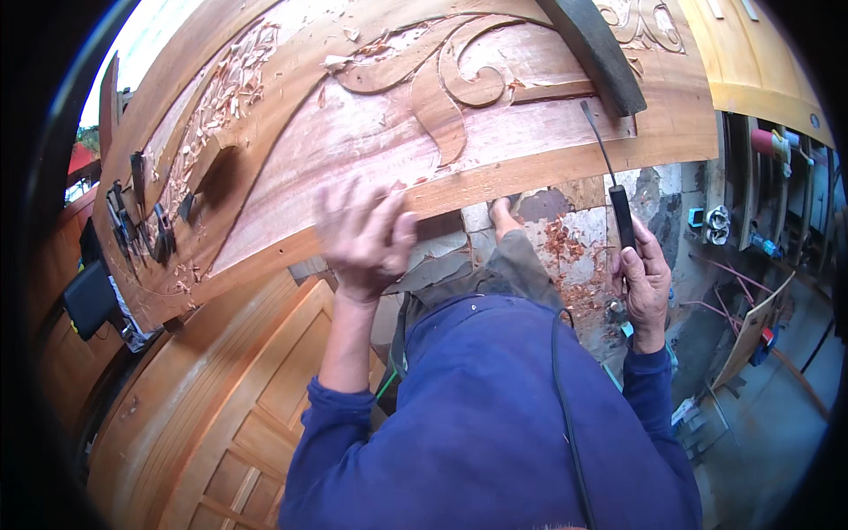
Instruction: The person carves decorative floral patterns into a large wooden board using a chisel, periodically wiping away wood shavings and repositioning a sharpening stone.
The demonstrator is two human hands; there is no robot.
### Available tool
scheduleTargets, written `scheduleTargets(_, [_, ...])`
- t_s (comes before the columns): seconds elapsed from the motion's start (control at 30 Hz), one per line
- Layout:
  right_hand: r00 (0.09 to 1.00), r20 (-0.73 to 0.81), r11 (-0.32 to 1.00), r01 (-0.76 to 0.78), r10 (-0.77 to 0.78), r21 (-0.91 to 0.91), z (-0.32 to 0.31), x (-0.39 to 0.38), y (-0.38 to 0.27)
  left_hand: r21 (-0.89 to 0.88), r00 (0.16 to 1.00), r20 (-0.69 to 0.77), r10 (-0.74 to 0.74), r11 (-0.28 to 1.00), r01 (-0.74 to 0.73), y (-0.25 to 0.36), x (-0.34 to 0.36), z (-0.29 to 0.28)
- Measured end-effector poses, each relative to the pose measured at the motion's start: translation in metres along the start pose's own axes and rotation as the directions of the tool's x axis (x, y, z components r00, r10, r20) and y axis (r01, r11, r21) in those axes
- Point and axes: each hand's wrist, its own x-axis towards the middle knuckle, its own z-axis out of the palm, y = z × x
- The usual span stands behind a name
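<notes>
One hand tool (622,215) is held in the right grip (647,287). The tool is fitted with a straight black handle and a thin, dark, slightly bent shank; the exact form of its working end is too small to be told. The lower part of the handle is enclosed by the thumb and fingers, while the upper part and the shank are left exposed beyond the grip. The shank is angled forward and to the left, and its tip is located over the right part of the carved panel (353,132), just beside the near end of a dark block (596,57). Contact between tip and panel cannot be confirmed.

The panel is made of reddish-brown wood, with raised scrolls, a paler recessed ground and a plain border. Curled shavings (238,75) are gathered thickly at its left, where a group of small tools (137,225) is also laid near the corner. The left grip (364,243) is blurred; it is positioned at the near edge of the panel, empty, with its fingers loosely extended. Whether the wood is touched by it cannot be told.
</notes>
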Motion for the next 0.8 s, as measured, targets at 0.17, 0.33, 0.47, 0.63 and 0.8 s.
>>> scheduleTargets(0.17, [0.997, 0.002, 0.997, 0.078, -0.078, -0.018, 0.007, 0.016, -0.004, -0.124, 0.994, -0.111, 0.013, 0.992, -0.026, 0.031, -0.005, 0.010])
scheduleTargets(0.33, [0.802, -0.028, 0.721, 0.520, -0.596, -0.458, 0.031, 0.114, -0.058, -0.109, 0.990, -0.108, -0.088, 0.991, 0.076, 0.076, 0.010, 0.044])
scheduleTargets(0.47, [0.858, 0.028, 0.774, 0.476, -0.512, -0.417, 0.029, 0.183, -0.093, 0.085, 0.888, -0.245, -0.389, 0.904, 0.419, 0.082, 0.012, 0.052])
scheduleTargets(0.63, [0.583, 0.468, 0.263, 0.768, -0.664, -0.584, 0.018, 0.231, -0.100, 0.112, 0.833, -0.098, -0.545, 0.826, 0.553, 0.147, 0.009, 0.081])
scheduleTargets(0.8, [0.559, 0.579, 0.252, 0.812, -0.593, -0.526, -0.006, 0.264, -0.119, -0.096, 0.871, -0.083, -0.485, 0.874, 0.477, 0.197, 0.026, 0.099])
